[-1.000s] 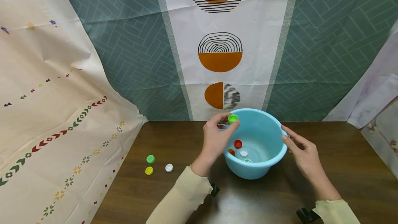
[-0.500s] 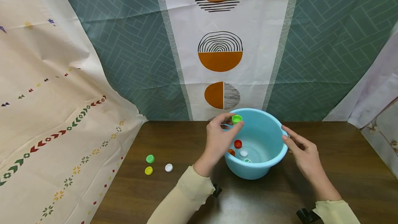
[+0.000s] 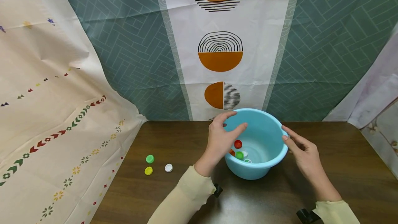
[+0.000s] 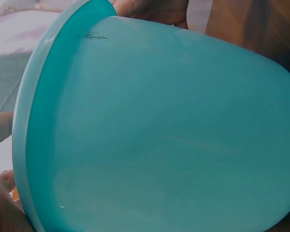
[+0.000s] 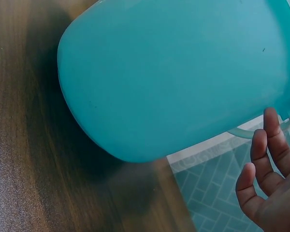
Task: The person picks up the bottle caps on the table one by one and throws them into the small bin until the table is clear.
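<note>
A light blue plastic basin (image 3: 253,172) stands on the table. Inside it lie a red bottle cap (image 3: 238,144), an orange cap (image 3: 232,152), a green cap (image 3: 239,155) and white caps (image 3: 247,160). My left hand (image 3: 219,136) is over the basin's left rim, thumb and fingers spread apart, nothing between them. On the other side, my right hand (image 3: 303,151) pinches the basin's rim between thumb and fingers; in the right wrist view its curled fingers (image 5: 261,150) are close to the basin wall.
Left of the basin, a green cap (image 3: 150,159), a yellow cap (image 3: 148,170) and a white cap (image 3: 169,168) lie on the brown wooden table (image 3: 130,196). A patterned curtain (image 3: 140,61) hangs behind the table's far edge, with a cream cloth (image 3: 62,130) at the left.
The left hand moved slightly right over the basin and let go of a green cap, which now lies among the other caps inside. The right hand stayed on the rim.
</note>
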{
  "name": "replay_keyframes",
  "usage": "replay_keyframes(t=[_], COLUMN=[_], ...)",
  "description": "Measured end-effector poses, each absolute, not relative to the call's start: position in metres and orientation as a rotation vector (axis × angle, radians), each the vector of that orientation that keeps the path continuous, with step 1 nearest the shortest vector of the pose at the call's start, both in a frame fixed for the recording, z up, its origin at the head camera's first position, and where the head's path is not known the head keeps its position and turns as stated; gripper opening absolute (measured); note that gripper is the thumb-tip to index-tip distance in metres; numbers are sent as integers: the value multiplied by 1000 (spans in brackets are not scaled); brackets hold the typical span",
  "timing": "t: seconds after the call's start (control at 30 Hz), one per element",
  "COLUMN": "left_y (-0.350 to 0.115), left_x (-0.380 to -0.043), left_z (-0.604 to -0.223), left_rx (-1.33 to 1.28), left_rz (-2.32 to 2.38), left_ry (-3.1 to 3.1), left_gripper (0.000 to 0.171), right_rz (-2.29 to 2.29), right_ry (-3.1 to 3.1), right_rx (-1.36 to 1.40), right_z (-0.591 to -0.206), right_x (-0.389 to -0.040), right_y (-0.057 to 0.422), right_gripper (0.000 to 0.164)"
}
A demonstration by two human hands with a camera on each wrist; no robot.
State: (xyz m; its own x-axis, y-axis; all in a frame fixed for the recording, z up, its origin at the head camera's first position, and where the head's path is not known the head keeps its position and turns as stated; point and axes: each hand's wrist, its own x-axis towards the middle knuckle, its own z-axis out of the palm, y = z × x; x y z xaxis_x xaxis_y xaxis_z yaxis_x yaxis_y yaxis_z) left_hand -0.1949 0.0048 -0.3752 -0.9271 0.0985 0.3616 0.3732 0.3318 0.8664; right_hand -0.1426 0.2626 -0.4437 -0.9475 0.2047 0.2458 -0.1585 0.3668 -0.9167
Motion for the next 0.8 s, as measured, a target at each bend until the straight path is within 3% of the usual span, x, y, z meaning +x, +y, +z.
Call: replay_keyframes(t=[0.43,0.8], left_y=[-4,-65], left_x=[-196,-202], left_z=[-376,-409], left_rx=[-456,-290], left_rz=[-1628,-1623], left_ry=[-2220,-2175], left_gripper=[33,30], right_rz=[1605,1598], right_ry=[-2322,-2312], right_rx=[-42,-53], right_z=[-444,-444], right_x=[-142,-143], right_y=[261,262], right_gripper=[44,44])
